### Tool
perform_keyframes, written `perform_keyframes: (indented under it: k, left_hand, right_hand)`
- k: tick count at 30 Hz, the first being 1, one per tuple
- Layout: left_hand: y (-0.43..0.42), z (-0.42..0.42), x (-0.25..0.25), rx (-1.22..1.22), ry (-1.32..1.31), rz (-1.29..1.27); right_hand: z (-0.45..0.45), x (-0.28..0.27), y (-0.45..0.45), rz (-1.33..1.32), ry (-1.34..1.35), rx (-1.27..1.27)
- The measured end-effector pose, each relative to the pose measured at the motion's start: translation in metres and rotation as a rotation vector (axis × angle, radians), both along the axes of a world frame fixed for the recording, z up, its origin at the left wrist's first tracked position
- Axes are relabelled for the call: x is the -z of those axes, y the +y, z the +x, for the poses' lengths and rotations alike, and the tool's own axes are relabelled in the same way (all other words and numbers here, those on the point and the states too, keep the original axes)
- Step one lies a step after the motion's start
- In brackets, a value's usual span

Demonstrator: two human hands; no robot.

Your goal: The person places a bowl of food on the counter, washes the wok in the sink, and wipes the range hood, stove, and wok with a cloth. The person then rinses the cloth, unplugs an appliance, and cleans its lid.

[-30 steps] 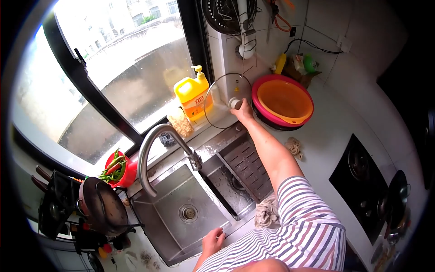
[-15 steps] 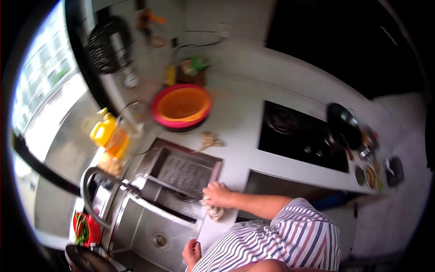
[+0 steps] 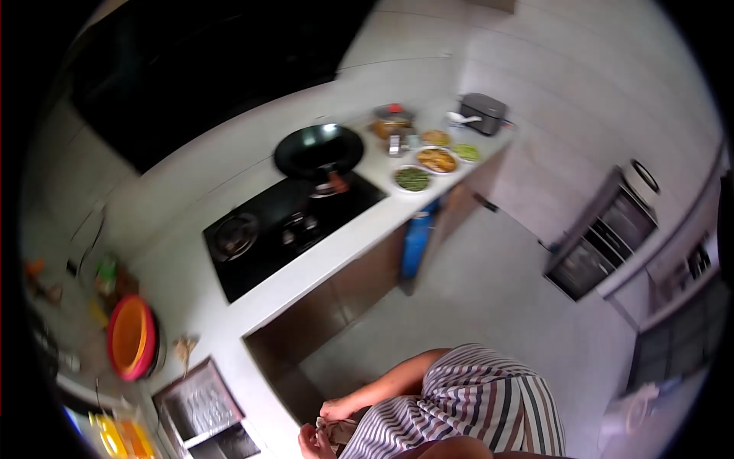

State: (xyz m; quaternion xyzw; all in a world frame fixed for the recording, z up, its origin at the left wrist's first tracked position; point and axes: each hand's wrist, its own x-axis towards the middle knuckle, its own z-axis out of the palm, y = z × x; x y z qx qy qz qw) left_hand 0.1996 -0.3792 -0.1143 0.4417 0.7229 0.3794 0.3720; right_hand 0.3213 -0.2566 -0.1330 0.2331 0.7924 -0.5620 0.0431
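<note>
A crumpled beige cloth [image 3: 341, 433] is between my two hands, near the bottom of the view and close to the striped shirt. My right hand [image 3: 335, 410] grips its upper part. Beside it, my left hand [image 3: 315, 442] has its fingers curled at the cloth's left edge. The hands are just past the front edge of the white counter [image 3: 264, 413], to the right of the sink [image 3: 200, 405], of which only part shows.
A black wok [image 3: 319, 151] sits on the stove [image 3: 290, 229]. Farther along the counter are a plate of green beans [image 3: 413, 179], a plate of yellow food [image 3: 436, 160] and a grey appliance [image 3: 483, 113]. Pink and orange basins [image 3: 131, 337] stand at the left. A blue cylinder [image 3: 416, 243] is under the counter.
The view has swung right toward the stove and floor. My right hand left the white object by the window, took the cloth from beside the sink and brought it to my left hand.
</note>
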Motion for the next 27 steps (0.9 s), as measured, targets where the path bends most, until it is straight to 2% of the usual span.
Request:
perform_keyframes:
  k: [2,3,7,9,12,14,16,17,18,20,21,23,26,27]
  left_hand:
    - [0.016,0.019,-0.005,0.094,-0.060,-0.044]
    - [0.023,0.029,-0.011,0.136,-0.094,-0.080]
    - [0.053,0.074,-0.045,0.249,-0.219,-0.224]
    - [0.069,0.098,-0.056,0.291,-0.268,-0.271]
    - [0.092,0.145,-0.074,0.367,-0.296,-0.317]
    - [0.104,0.189,-0.089,0.473,-0.258,-0.305]
    - [0.118,0.244,-0.090,0.676,-0.058,-0.199]
    - [0.124,0.276,-0.085,0.707,-0.046,-0.142]
    - [0.120,0.302,-0.085,0.699,-0.226,-0.168]
    - [0.145,0.343,0.011,0.843,0.242,0.167]
    - [0.153,0.370,0.021,0.856,0.245,0.168]
    - [0.168,0.417,0.046,0.946,0.083,0.074]
    - [0.175,0.473,0.059,1.069,-0.169,-0.091]
    - [0.173,0.489,0.059,1.088,-0.170,-0.100]
  right_hand:
    - [0.030,0.006,0.006,-0.018,0.093,0.148]
    - [0.041,0.013,0.012,0.068,0.143,0.114]
    - [0.109,-0.038,0.022,-0.032,0.229,0.281]
    - [0.149,-0.024,0.034,-0.015,0.300,0.354]
    - [0.226,-0.037,0.027,0.012,0.417,0.489]
    - [0.290,-0.083,0.011,-0.144,0.334,0.711]
    - [0.350,-0.064,0.013,-0.185,0.291,0.768]
    - [0.380,-0.060,0.014,-0.244,0.246,0.814]
    - [0.411,-0.054,0.014,-0.233,0.253,0.822]
    - [0.466,-0.041,0.011,-0.219,0.297,1.018]
    - [0.492,-0.045,0.008,-0.219,0.302,1.030]
    - [0.545,-0.049,0.007,-0.043,0.335,1.221]
    - [0.607,-0.070,0.001,0.023,0.413,1.344]
    - [0.623,-0.079,-0.004,0.080,0.397,1.332]
